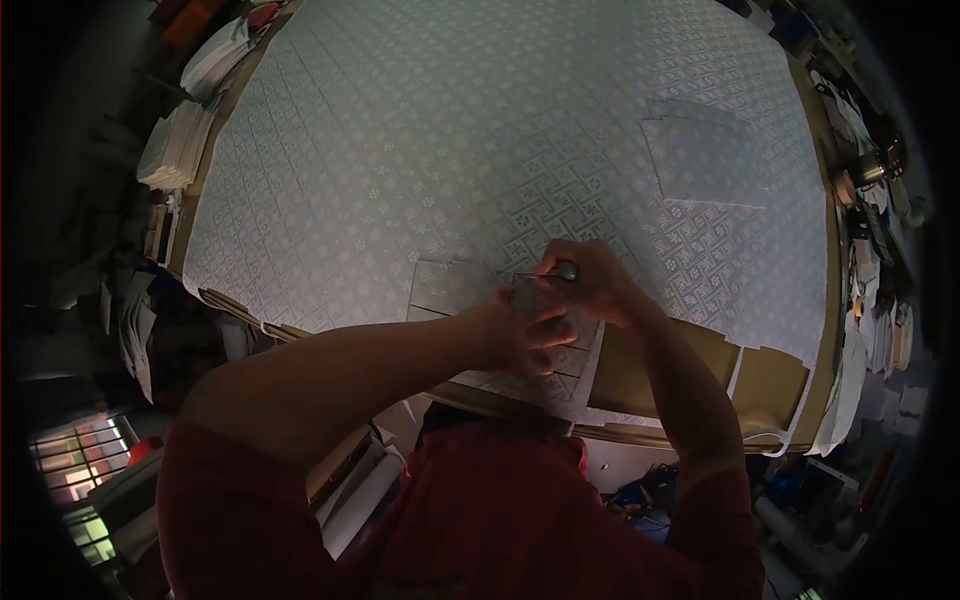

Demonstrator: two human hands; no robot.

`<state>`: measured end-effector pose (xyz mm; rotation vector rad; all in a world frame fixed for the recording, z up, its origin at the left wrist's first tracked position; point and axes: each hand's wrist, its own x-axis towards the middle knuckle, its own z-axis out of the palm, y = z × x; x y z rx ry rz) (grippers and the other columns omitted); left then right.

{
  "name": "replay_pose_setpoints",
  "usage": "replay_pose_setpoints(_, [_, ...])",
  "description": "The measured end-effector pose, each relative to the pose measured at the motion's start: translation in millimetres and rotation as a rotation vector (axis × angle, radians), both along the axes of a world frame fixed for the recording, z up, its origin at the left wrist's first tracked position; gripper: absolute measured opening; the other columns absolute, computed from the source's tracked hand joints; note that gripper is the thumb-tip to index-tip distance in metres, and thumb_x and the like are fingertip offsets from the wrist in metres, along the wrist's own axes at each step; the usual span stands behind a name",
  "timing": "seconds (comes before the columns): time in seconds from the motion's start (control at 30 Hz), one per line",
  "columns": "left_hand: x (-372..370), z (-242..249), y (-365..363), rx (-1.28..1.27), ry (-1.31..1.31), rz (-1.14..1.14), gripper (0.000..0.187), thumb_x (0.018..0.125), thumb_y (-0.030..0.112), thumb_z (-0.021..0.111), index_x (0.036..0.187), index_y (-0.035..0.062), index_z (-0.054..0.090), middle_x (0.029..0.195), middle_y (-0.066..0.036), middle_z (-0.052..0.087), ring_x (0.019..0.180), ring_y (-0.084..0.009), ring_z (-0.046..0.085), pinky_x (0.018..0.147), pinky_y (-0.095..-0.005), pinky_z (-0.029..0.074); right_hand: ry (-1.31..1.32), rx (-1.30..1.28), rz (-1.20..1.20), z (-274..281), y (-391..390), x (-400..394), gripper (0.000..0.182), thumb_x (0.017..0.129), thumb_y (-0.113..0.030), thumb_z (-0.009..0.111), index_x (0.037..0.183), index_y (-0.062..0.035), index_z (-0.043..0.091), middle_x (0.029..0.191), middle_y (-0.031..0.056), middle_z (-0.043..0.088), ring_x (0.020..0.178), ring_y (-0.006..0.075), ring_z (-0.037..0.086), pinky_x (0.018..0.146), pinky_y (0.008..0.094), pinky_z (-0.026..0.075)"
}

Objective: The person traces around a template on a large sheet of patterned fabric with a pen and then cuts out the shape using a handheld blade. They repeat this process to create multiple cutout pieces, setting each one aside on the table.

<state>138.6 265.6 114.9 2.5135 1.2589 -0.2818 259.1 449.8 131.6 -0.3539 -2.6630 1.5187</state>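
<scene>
A pale patterned fabric (380,150) is spread over the worktable. Near its front edge lies a rectangular patterned piece (440,285) crossed by dark straight lines. My left hand (525,335) rests on this piece with its fingers spread. Just beyond it, my right hand (595,280) is closed around a small tool with a rounded dark handle end (567,270); I cannot tell its kind. A thin straight line runs left from the tool along the piece's far edge. Both hands are close together, fingertips overlapping in this view.
Another cut-edged patterned piece (705,160) lies on the fabric at the right. Brown table surface (640,375) shows at the front right, with narrow fabric strips. Stacks of pale sheets (175,145) stand along the left side. Papers and a metal canister (875,165) line the right.
</scene>
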Motion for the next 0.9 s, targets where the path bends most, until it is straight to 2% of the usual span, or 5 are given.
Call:
replay_pose_setpoints(0.1, [1, 0, -1, 0.016, 0.03, -0.022, 0.034, 0.103, 0.049, 0.052, 0.137, 0.0414, 0.057, 0.17, 0.003, 0.031, 0.156, -0.0327, 0.03, 0.104, -0.0789, 0.04, 0.091, -0.039, 0.041, -9, -25, -53, 0.016, 0.086, -0.014, 0.078, 0.1, -0.007, 0.071, 0.087, 0.0126, 0.075, 0.079, 0.0298, 0.074, 0.07, 0.0384, 0.056])
replay_pose_setpoints(0.27, [6, -23, -1, -0.085, -0.16, 0.213, 0.048, 0.103, 0.055, 0.049, 0.147, 0.0366, 0.051, 0.172, -0.003, 0.027, 0.157, -0.0308, 0.028, 0.107, -0.0833, 0.03, -0.064, -0.178, 0.033, -6, -41, -78, 0.017, 0.089, -0.013, 0.075, 0.103, -0.0057, 0.071, 0.084, 0.0118, 0.075, 0.074, 0.0254, 0.074, 0.065, 0.0393, 0.057])
replay_pose_setpoints(0.43, [8, -10, 9, -0.407, -0.283, 0.417, 0.075, 0.094, 0.067, 0.053, 0.16, 0.0345, 0.038, 0.175, -0.006, 0.021, 0.16, -0.0296, 0.022, 0.12, -0.0742, 0.01, -0.055, -0.211, -0.007, -6, -45, -72, 0.016, 0.089, -0.01, 0.076, 0.103, -0.0034, 0.071, 0.082, 0.0098, 0.073, 0.066, 0.0177, 0.07, 0.059, 0.0342, 0.055])
replay_pose_setpoints(0.53, [16, 0, 16, -0.408, -0.095, 0.379, 0.066, 0.097, 0.06, 0.055, 0.155, 0.0303, 0.044, 0.172, -0.005, 0.025, 0.159, -0.0312, 0.024, 0.119, -0.0742, 0.02, -0.025, -0.194, -0.017, -5, -47, -72, 0.015, 0.088, -0.008, 0.078, 0.101, -0.0026, 0.072, 0.082, 0.0082, 0.073, 0.067, 0.0133, 0.069, 0.062, 0.0309, 0.054])
replay_pose_setpoints(0.9, [14, -10, 12, -0.299, -0.105, 0.265, 0.065, 0.098, 0.06, 0.053, 0.159, 0.0402, 0.038, 0.172, -0.002, 0.026, 0.159, -0.0265, 0.022, 0.117, -0.0765, 0.02, -0.017, -0.085, 0.241, 1, -11, -113, 0.014, 0.084, -0.008, 0.082, 0.095, -0.0019, 0.075, 0.091, 0.0078, 0.077, 0.088, 0.0129, 0.07, 0.079, 0.0297, 0.054])
